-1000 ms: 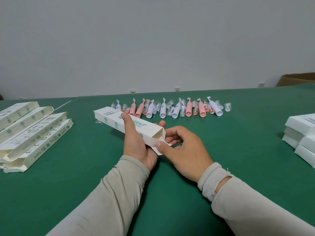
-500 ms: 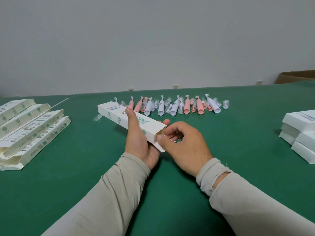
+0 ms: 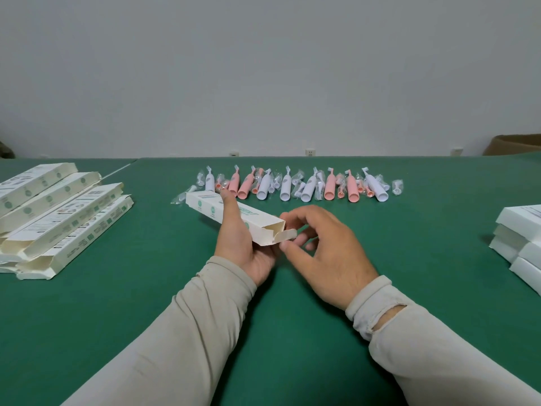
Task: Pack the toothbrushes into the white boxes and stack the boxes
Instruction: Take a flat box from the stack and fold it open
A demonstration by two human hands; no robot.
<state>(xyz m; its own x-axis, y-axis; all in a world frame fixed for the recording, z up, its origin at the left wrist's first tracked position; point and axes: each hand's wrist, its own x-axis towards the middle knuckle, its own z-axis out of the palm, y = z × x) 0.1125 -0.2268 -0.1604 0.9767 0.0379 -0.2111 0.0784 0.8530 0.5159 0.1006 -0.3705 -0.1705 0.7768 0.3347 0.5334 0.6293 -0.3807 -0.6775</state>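
Box (image 3: pixel 234 218) sits in left hand (image 3: pixel 244 244), thumb on top; right hand (image 3: pixel 325 253) fingers pinch its open end flap, near toothbrushes (image 3: pixel 292 186).

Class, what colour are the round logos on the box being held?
Green, on the white box in the left hand; head view.

From my remote feed this looks like a small packing workroom, not a home: a wide tabletop (image 3: pixel 117 303) covered in green felt runs up to a bare grey-white wall (image 3: pixel 263 68) with a few sockets (image 3: pixel 309 152) low along it. The goods are laid out in batches, with a row of pink and white toothbrushes (image 3: pixel 292 186), flat printed cartons (image 3: pixel 58 212) piled on the left and closed white boxes (image 3: pixel 521 238) stacked on the right. At the far right edge sits what may be a brown cardboard box (image 3: pixel 515 145), though it is cropped.
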